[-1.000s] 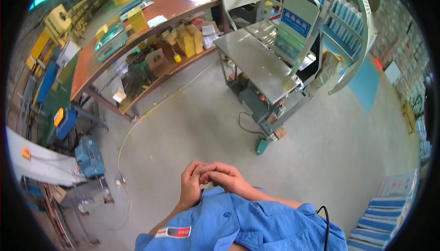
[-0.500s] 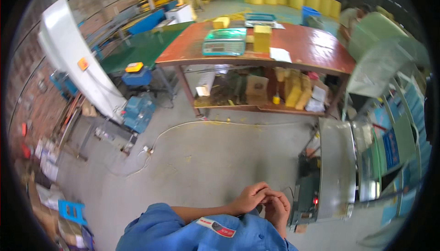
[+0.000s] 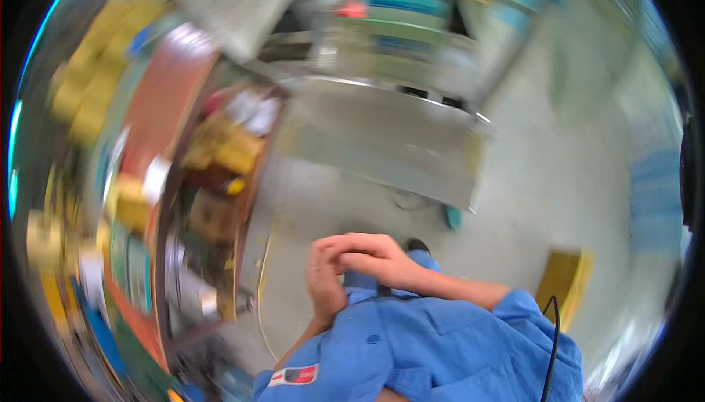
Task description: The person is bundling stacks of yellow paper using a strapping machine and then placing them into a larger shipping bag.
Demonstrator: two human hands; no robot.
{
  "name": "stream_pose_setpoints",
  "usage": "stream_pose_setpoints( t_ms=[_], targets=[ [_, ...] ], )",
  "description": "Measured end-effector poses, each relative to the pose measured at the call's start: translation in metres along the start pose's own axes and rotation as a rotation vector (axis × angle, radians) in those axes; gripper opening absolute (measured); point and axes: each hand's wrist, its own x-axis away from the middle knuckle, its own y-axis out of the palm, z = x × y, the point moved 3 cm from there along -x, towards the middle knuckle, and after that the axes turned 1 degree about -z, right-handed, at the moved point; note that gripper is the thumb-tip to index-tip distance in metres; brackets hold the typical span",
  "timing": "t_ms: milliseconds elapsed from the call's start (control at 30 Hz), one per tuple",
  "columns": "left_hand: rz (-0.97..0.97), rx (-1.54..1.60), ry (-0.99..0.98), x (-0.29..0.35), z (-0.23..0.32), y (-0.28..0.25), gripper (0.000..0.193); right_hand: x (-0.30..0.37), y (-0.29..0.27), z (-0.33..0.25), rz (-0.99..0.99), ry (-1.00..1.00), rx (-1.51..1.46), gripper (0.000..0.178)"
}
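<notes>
In front of my waist my two hands meet, well clear of any work surface. My right hand (image 3: 378,259) has its fingers bent and pressed together over the fingertips of my left hand (image 3: 324,284). The left fingers are also curled, with the thumb side facing my right hand. Blue cloth shows in the gap between the palms, and no object is visible in either hand. Beyond them stands a metal-topped table (image 3: 382,138), the nearest furniture ahead.
At left a red-topped workbench (image 3: 158,101) carries a teal scale (image 3: 132,270); its lower shelf holds yellow pieces (image 3: 235,151). Stacked yellow rolls (image 3: 110,57) stand behind it. A yellow block (image 3: 562,284) is on the right. A black cable (image 3: 552,343) crosses my sleeve. Motion blurs much.
My view has swung right: the workbench slid from ahead to the left, and the metal-topped table came from the right to straight ahead. My hands stay joined.
</notes>
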Motion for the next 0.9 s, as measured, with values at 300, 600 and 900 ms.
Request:
stream_pose_setpoints(
  t_ms=[300, 600, 900],
  targets=[
    [-0.911, -0.329, 0.002, -0.086, -0.028, 0.133, 0.017, 0.066, -0.087, 0.001, 0.703, -0.520, -0.082, 0.023],
    [-1.138, -0.526, 0.493, -0.082, -0.134, 0.252, 0.014, 0.162, -0.199, 0.028, 1.059, -0.652, -0.086, 0.020],
    [-1.216, -0.940, 0.873, -0.099, -0.197, 0.306, 0.023, 0.177, -0.410, 0.132, 1.423, -0.409, -0.209, 0.026]
  ],
)
